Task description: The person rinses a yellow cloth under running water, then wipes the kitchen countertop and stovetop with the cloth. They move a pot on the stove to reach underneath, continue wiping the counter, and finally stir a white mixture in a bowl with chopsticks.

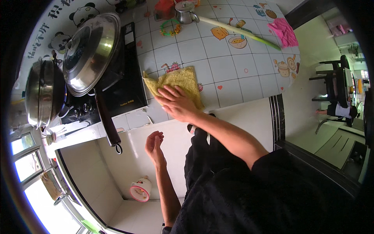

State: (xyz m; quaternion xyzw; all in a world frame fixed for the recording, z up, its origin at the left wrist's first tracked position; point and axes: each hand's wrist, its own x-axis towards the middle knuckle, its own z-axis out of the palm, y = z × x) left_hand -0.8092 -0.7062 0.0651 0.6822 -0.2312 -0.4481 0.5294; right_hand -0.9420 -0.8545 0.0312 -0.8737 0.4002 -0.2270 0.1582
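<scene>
My right hand (176, 103) lies flat, palm down, on a yellow cloth (182, 83) spread over the tile-patterned countertop (226, 68) close to its front edge. Its fingers are stretched out and slightly apart, and one corner of the cloth is raised beside them. My left hand (155, 144) hangs in the air in front of the counter, fingers loosely curled together, with nothing seen in it. To the left of the cloth is the black glass cooktop (128, 96), bearing a pan with a domed metal lid (93, 55).
The pan's dark handle (106, 120) juts past the counter edge. A lidded steel pot (45, 90) stands farther left. At the back are a metal jug (184, 13), a green ring (165, 27), a spring onion (239, 31) and a pink cloth (285, 32). A person (343, 110) is beyond the doorway.
</scene>
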